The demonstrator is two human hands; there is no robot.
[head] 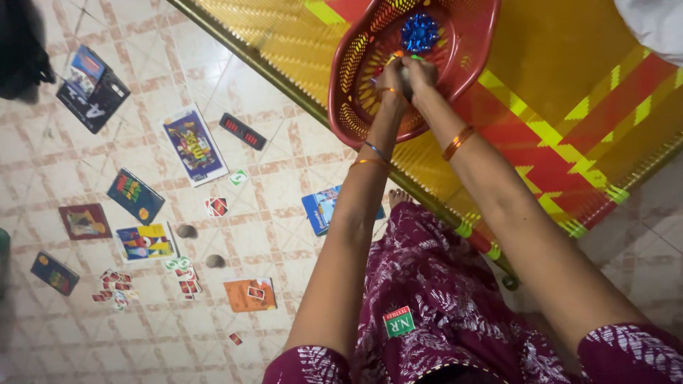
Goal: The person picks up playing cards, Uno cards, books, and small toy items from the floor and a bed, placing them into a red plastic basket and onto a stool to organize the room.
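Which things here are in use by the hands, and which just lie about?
In use:
left hand
right hand
red basket
small object held between both hands, too hidden to name

Lying about:
blue bow in the basket
card boxes on the tiled floor
loose cards
woven mat

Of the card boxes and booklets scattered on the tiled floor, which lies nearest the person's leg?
The blue booklet, beside the left forearm and the mat's edge; the others lie farther left.
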